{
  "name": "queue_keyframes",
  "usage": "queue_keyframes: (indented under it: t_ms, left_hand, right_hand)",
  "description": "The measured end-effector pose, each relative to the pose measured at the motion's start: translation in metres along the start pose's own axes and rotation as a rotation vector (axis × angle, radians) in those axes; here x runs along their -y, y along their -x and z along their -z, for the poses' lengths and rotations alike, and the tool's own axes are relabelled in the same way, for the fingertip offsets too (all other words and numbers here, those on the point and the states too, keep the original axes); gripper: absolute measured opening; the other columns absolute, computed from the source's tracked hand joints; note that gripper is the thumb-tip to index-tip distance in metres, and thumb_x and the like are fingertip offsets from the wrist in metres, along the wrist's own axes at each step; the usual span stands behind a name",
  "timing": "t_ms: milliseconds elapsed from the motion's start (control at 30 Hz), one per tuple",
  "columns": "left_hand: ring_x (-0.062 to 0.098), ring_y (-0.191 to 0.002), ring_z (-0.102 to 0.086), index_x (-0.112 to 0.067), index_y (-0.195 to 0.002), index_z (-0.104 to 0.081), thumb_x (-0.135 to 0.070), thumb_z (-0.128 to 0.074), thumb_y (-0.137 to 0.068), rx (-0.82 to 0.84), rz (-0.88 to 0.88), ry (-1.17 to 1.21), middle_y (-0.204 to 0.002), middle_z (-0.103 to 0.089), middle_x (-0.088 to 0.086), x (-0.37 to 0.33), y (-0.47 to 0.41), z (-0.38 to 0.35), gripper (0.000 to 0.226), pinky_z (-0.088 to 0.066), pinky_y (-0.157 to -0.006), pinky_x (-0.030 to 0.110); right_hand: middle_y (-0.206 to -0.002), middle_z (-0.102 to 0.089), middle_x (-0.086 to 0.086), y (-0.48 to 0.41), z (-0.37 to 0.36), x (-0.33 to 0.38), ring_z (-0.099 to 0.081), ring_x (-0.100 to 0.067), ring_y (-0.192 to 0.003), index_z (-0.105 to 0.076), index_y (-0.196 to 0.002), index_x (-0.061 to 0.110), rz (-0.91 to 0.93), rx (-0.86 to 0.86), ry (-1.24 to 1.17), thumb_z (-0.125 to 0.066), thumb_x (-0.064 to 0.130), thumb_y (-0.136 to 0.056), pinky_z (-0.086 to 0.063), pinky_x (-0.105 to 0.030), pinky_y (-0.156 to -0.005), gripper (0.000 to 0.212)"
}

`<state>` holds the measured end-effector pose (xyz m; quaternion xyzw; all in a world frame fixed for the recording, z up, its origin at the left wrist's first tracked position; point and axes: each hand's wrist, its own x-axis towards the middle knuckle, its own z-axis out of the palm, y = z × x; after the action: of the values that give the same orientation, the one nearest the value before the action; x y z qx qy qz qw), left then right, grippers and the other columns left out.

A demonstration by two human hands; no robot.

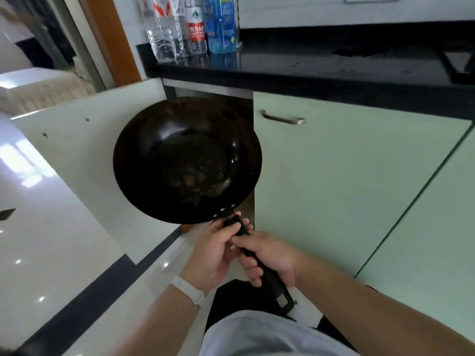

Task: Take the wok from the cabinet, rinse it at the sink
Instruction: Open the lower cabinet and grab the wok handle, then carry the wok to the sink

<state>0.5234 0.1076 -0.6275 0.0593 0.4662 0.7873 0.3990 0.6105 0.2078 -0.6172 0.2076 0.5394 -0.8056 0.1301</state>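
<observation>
A black wok [187, 158] with brownish residue in its bottom hangs in the air in front of the open cabinet, its long black handle [270, 276] pointing toward me. My left hand [218, 250] grips the handle close to the bowl. Further back on the same handle, my right hand [270, 258] wraps its fingers round it. The cabinet's white door [84, 150] stands swung open to the left, and the dark opening lies behind the wok. No sink is in view.
A black countertop [308, 65] runs above the cabinets, with several plastic bottles [190, 27] at its left end. A pale green closed door with a metal handle [282, 118] is to the right. Glossy white floor with a dark strip [84, 301] lies at left.
</observation>
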Motion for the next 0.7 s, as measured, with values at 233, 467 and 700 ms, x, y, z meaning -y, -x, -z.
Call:
queue_keyframes:
  t_ms: [233, 467, 700]
  left_hand:
    - [0.023, -0.096, -0.067, -0.005, -0.114, -0.065, -0.006, -0.060, -0.083, -0.044, 0.014, 0.037, -0.100, -0.068, 0.013, -0.003, 0.016, -0.027, 0.031, -0.056, -0.076, 0.034]
    - [0.023, -0.103, -0.067, -0.012, -0.103, -0.072, -0.003, -0.066, -0.076, -0.147, 0.169, 0.178, -0.101, -0.070, 0.011, -0.044, 0.042, -0.065, 0.029, -0.058, -0.081, 0.034]
    - [0.022, -0.106, -0.063, -0.012, -0.109, -0.066, -0.002, -0.062, -0.080, -0.181, 0.209, 0.212, -0.103, -0.067, 0.009, -0.132, 0.098, -0.139, 0.031, -0.056, -0.085, 0.032]
  right_hand:
    - [-0.052, -0.039, -0.001, 0.027, 0.013, 0.020, -0.036, -0.011, -0.037, -0.043, -0.095, 0.014, -0.061, 0.093, 0.055, -0.049, 0.027, -0.104, -0.039, -0.022, -0.038, 0.018]
    - [-0.054, -0.039, -0.006, 0.062, 0.010, 0.075, -0.036, -0.016, -0.040, -0.044, -0.091, 0.012, -0.188, 0.192, 0.152, -0.049, 0.020, -0.105, -0.039, -0.026, -0.041, 0.017]
    - [-0.056, -0.039, -0.006, 0.131, -0.025, 0.171, -0.037, -0.017, -0.043, -0.047, -0.100, 0.013, -0.275, 0.279, 0.170, -0.047, 0.020, -0.105, -0.038, -0.025, -0.041, 0.009]
